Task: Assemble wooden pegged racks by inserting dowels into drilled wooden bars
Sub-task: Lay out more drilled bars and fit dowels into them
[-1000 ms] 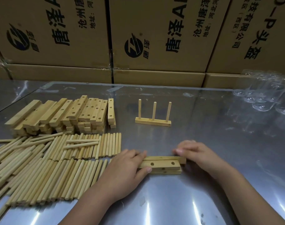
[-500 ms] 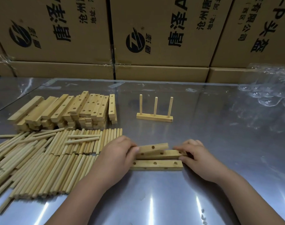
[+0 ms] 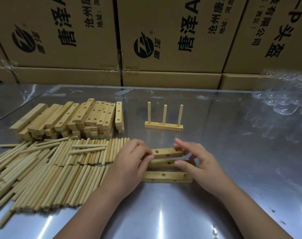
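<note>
Left hand is curled around the left end of a pale drilled wooden bar, which is held roughly level just above the table, with round holes seen in its upper and near faces. Right hand is placed at the right end of the same bar, its fingers arched over that end and blurred, while its thumb tip is laid on a second drilled wooden bar lying flat directly below; whether the right hand actually pinches either bar cannot be told. A third drilled wooden bar is laid flat just nearer the person, parallel to the other two. All three are found at the middle of a shiny steel table top. Beyond them, well apart, a finished wooden rack with three upright dowels is stood. To the left, loose pale wooden dowels are spread in rows, and behind these a stacked pile of drilled wooden bars is seen. Brown printed cardboard boxes are lined up along the far edge, and clear plastic-wrapped containers are seen at the far right.
</note>
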